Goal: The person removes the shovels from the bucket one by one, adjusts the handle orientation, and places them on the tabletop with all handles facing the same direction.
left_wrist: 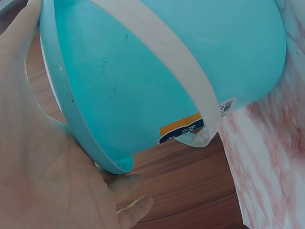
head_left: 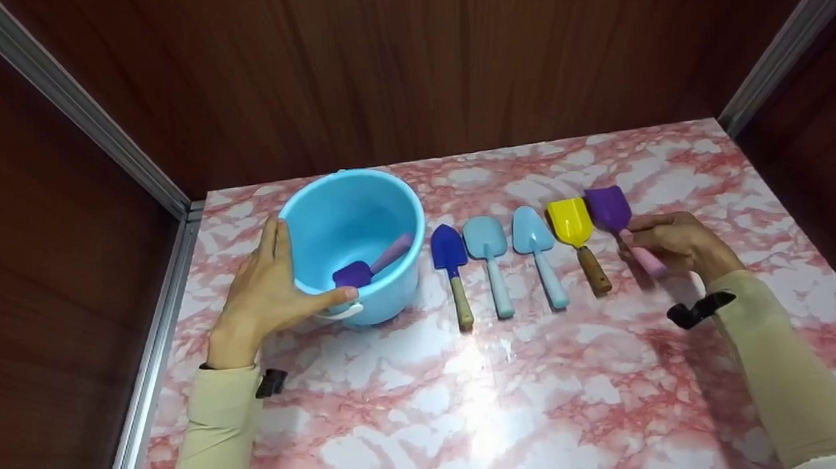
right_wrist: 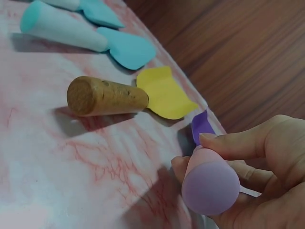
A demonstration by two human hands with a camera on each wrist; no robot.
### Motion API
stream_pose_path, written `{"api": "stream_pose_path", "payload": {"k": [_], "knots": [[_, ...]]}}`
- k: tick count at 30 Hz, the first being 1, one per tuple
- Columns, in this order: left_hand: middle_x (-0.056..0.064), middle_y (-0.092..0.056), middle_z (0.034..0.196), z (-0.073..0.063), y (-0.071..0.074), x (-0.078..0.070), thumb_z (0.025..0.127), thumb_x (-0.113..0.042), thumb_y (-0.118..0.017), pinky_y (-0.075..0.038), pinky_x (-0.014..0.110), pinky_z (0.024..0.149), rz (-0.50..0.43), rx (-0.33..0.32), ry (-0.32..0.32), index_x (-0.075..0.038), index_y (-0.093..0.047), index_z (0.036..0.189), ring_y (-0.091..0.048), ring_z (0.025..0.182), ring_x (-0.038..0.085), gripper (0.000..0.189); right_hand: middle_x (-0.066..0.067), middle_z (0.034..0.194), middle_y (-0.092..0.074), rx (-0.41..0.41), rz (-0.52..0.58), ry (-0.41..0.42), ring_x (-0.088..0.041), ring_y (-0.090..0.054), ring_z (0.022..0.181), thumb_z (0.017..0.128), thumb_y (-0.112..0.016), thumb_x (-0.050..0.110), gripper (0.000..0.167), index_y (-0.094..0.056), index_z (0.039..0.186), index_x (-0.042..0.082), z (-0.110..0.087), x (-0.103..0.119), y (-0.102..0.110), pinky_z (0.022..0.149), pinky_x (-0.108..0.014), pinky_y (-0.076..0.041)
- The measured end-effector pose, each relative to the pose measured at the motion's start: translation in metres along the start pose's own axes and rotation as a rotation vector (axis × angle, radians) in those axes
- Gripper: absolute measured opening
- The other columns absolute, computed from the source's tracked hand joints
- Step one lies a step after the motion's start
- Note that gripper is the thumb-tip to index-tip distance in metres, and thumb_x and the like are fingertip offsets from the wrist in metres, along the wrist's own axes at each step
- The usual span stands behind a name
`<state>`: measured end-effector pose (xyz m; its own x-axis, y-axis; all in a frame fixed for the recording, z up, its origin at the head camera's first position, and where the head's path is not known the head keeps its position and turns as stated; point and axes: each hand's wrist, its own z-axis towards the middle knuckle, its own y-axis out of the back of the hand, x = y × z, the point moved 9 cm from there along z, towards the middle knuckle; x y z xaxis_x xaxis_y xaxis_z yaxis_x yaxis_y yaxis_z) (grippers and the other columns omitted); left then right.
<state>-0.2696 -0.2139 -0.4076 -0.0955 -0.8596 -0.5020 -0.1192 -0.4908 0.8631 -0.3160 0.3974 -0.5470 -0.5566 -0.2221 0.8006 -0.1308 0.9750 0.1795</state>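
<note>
My left hand (head_left: 262, 293) grips the light-blue bucket (head_left: 393, 295) at its left rim, with the thumb reaching along the front edge. In the left wrist view the palm lies close against the rim. Inside the bucket leans a small purple shovel (head_left: 353, 274), its lilac handle up toward the right wall. At the right end of a row, my right hand (head_left: 676, 242) pinches a purple shovel with a pink handle (right_wrist: 209, 188) near where blade and handle meet. Just left of it lies a yellow shovel (head_left: 571, 222) with a wooden handle.
Between bucket and yellow shovel lie a dark-blue trowel (head_left: 449, 247) and two light-blue shovels, one with a broad blade (head_left: 484, 237), the other with a narrower blade (head_left: 531, 230). All rest on a red-and-white marbled table (head_left: 402, 427). Brown wooden panels (head_left: 406, 66) enclose the back and sides.
</note>
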Motion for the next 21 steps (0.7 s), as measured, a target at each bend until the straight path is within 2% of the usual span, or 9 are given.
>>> {"api": "stream_pose_path", "payload": {"k": [5, 11, 16, 21], "knots": [[0.013, -0.020, 0.176, -0.0001, 0.0013, -0.0005, 0.065, -0.092, -0.076, -0.044, 0.074, 0.112, -0.002, -0.010, -0.014, -0.023, 0.009, 0.172, -0.034, 0.155, 0.050, 0.153, 0.005, 0.101, -0.079, -0.004, -0.016, -0.025, -0.013, -0.077, 0.097, 0.103, -0.074, 0.020, 0.061, -0.046, 0.155, 0.004, 0.0012, -0.0041, 0.0010, 0.089, -0.026, -0.063], [0.012, -0.017, 0.177, -0.0004, 0.0006, -0.0001, 0.065, -0.092, -0.076, -0.042, 0.075, 0.113, 0.003, -0.001, -0.008, -0.023, 0.009, 0.172, -0.031, 0.156, 0.050, 0.153, 0.005, 0.097, -0.080, -0.011, 0.035, -0.003, -0.011, -0.078, 0.094, 0.102, -0.074, 0.017, 0.075, -0.036, 0.164, -0.001, 0.0024, -0.0065, -0.0021, 0.090, -0.027, -0.063], [0.012, -0.014, 0.178, -0.0003, 0.0000, -0.0003, 0.065, -0.093, -0.075, -0.040, 0.076, 0.115, 0.005, 0.008, 0.000, -0.023, 0.011, 0.172, -0.029, 0.157, 0.049, 0.155, 0.010, 0.094, -0.079, -0.058, -0.017, 0.017, -0.008, -0.078, 0.092, 0.101, -0.077, 0.021, 0.077, -0.037, 0.163, -0.001, 0.0022, -0.0067, -0.0004, 0.088, -0.023, -0.063], [0.012, -0.010, 0.179, -0.0002, -0.0002, 0.0004, 0.063, -0.095, -0.073, -0.038, 0.076, 0.115, 0.015, 0.018, 0.016, -0.024, 0.014, 0.171, -0.026, 0.158, 0.051, 0.156, 0.012, 0.096, -0.070, -0.116, -0.115, 0.065, -0.003, -0.071, 0.087, 0.101, -0.076, 0.020, 0.065, -0.047, 0.153, -0.005, -0.0002, -0.0050, 0.0013, 0.082, -0.020, -0.062]]}}
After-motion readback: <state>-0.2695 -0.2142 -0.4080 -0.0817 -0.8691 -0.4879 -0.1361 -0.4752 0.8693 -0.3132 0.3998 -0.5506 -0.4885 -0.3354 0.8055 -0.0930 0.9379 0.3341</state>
